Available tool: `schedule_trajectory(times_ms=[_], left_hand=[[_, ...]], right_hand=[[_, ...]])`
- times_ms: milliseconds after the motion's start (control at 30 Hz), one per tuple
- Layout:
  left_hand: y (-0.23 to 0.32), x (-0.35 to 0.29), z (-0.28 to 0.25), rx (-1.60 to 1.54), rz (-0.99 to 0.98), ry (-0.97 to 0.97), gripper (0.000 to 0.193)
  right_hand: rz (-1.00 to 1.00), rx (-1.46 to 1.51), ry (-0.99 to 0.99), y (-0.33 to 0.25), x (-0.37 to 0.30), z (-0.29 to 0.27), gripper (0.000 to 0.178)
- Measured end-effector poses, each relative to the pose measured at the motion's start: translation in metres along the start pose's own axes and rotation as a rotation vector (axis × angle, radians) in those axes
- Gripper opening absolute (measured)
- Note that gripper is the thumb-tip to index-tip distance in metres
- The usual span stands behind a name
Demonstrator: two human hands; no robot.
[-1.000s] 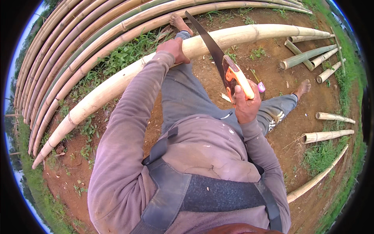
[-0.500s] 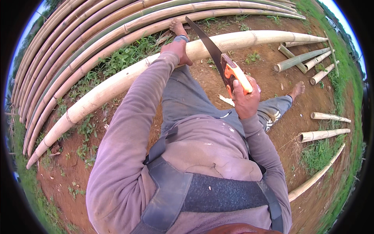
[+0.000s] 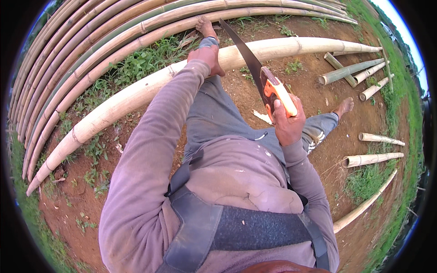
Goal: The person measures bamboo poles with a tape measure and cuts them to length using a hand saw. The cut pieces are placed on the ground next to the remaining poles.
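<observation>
A long pale bamboo pole [image 3: 114, 105] crosses in front of me from lower left to upper right, over my left leg. My left hand [image 3: 208, 60] is wrapped round it, thumb on the near side. In my right hand [image 3: 289, 122] is the orange handle of a hand saw [image 3: 248, 57]. The dark blade slants up and to the left across the pole, right of my left hand, its tip past the far side. Whether its teeth are cutting into the bamboo is hard to make out.
Several long bamboo poles [image 3: 150, 37] lie side by side at the upper left. Shorter cut bamboo pieces [image 3: 348, 70] rest at the upper right, with more bamboo lengths [image 3: 373, 159] at the right. My bare feet [image 3: 344, 107] are on reddish soil with grass patches.
The saw and my right hand have shifted slightly down toward me, the blade sliding a little across the pole. My left hand keeps its grip. The whole view has tilted slightly.
</observation>
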State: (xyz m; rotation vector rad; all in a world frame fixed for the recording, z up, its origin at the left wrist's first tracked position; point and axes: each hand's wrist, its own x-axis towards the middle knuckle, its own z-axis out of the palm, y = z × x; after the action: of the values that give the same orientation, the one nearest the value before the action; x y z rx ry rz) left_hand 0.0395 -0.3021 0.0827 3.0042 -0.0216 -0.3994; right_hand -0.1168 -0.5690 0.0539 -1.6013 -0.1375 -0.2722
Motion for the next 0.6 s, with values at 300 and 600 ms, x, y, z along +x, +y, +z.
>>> schedule_trajectory(times_ms=[300, 600], left_hand=[[0.000, 0.007, 0.009, 0.014, 0.034, 0.018, 0.083], [0.006, 0.005, 0.008, 0.021, 0.014, 0.003, 0.088]], right_hand=[[0.035, -0.151, -0.002, -0.010, -0.008, -0.010, 0.026], [-0.024, -0.167, 0.005, 0.016, 0.032, 0.014, 0.021]])
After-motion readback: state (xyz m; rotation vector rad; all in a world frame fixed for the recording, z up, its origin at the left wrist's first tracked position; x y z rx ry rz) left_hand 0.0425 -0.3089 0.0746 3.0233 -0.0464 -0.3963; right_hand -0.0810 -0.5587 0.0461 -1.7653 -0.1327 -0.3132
